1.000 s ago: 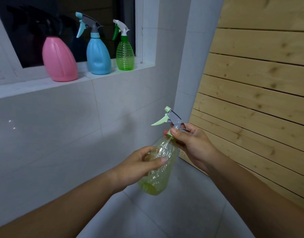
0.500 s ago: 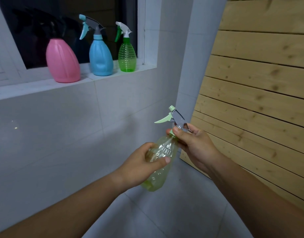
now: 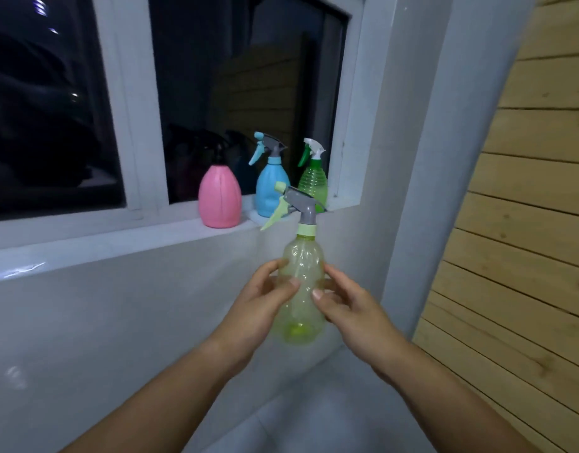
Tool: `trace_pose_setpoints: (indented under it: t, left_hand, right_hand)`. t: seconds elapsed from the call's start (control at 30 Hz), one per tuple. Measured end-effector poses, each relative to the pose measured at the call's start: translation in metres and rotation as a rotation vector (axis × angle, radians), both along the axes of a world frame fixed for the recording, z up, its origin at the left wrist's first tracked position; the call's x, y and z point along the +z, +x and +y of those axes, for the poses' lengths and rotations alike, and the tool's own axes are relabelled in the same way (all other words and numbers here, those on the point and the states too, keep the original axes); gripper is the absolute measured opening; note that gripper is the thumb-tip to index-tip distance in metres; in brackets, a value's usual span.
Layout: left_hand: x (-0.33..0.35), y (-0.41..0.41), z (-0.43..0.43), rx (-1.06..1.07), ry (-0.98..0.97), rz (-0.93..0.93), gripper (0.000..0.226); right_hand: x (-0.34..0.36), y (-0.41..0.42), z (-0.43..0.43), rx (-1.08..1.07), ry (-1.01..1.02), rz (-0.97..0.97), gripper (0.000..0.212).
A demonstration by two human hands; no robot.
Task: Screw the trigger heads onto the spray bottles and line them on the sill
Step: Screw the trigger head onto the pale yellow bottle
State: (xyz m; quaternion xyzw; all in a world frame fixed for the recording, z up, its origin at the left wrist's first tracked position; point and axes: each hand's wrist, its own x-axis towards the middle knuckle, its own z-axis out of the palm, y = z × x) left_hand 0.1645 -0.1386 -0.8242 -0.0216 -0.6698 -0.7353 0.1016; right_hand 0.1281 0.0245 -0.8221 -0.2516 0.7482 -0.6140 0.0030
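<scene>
A clear yellowish spray bottle point(image 3: 302, 273) stands upright in the air just below the sill, held between both hands. Its grey trigger head point(image 3: 298, 206) with a pale green lever and collar sits on the neck. My left hand point(image 3: 265, 305) grips the bottle's left side, and my right hand point(image 3: 343, 305) grips its right side. On the white sill point(image 3: 118, 243) stand a pink bottle point(image 3: 219, 197) with a dark head, a blue bottle point(image 3: 271, 188) with a grey and light blue head, and a green bottle point(image 3: 312, 183) with a white head.
A dark window point(image 3: 232, 93) with a white frame rises behind the sill. The white tiled wall point(image 3: 118, 322) runs below it. A white pillar point(image 3: 422, 158) and a wooden slat wall point(image 3: 527, 256) stand at the right.
The bottle has been lifted and turned upright toward the sill. My right hand left the trigger head and now holds the bottle's body. The view tilted up to the window.
</scene>
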Motion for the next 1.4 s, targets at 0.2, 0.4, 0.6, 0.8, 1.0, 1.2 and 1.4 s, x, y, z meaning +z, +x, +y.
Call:
trace_pose_setpoints:
  t: [0.2, 0.4, 0.6, 0.8, 1.0, 1.2, 1.4]
  left_hand:
    - [0.067, -0.004, -0.093, 0.18, -0.181, 0.091, 0.043]
    - [0.106, -0.012, -0.16, 0.272, -0.236, 0.098, 0.02]
    - [0.098, -0.032, -0.197, 0.416, -0.204, 0.058, 0.039]
    - [0.088, -0.043, -0.215, 0.434, -0.174, 0.073, 0.031]
    - [0.082, -0.048, -0.223, 0.441, -0.153, 0.093, 0.017]
    - [0.078, -0.047, -0.233, 0.439, -0.162, 0.076, 0.029]
    - [0.074, -0.052, -0.235, 0.45, -0.181, 0.095, 0.033]
  right_hand:
    - [0.067, -0.024, -0.1, 0.13, -0.006, 0.073, 0.039]
    - [0.097, -0.046, -0.189, 0.117, -0.011, 0.157, 0.037]
    - [0.092, -0.06, -0.231, 0.064, 0.002, 0.091, 0.041]
    - [0.086, -0.071, -0.248, 0.068, 0.054, 0.105, 0.049]
    - [0.079, -0.076, -0.256, 0.082, 0.064, 0.123, 0.052]
    - [0.073, -0.078, -0.264, 0.108, 0.057, 0.123, 0.054]
    - [0.073, -0.078, -0.263, 0.13, 0.059, 0.151, 0.054]
